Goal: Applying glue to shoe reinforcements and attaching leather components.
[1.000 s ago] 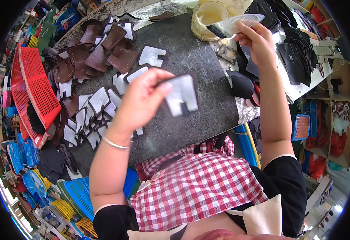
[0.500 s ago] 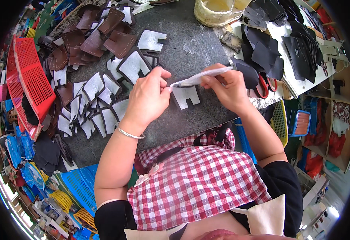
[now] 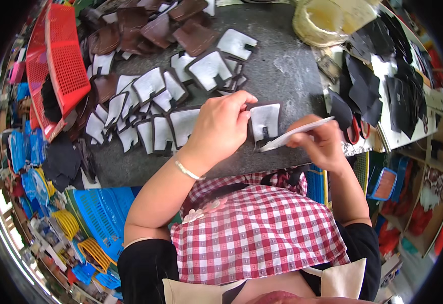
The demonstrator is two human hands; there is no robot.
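A small notched leather piece (image 3: 265, 117), white-faced with a dark border, lies on the dark grey work surface (image 3: 277, 71). Its slot faces me. My left hand (image 3: 220, 129) is closed, with thumb and forefinger pinched at the piece's upper left corner. In my right hand (image 3: 321, 142) is a flat white paddle-shaped tool (image 3: 297, 133), held slanting, its low end beside the slotted lower edge. I cannot tell whether that end touches the leather. Several similar white-faced pieces (image 3: 150, 83) lie overlapping to the left of my left hand.
Brown stitched leather pieces (image 3: 196, 36) are heaped at the far left, near a red perforated basket (image 3: 68, 55). A crusted cream tub (image 3: 310, 25) stands far right. Black cut pieces (image 3: 363, 83) and red-handled scissors (image 3: 353, 130) lie right. Blue baskets (image 3: 97, 218) stand below left.
The view has shifted, so the table's things sit farther right. My right hand has brought the white tool from the piece's upper edge down to its lower edge. My left hand stays at the corner.
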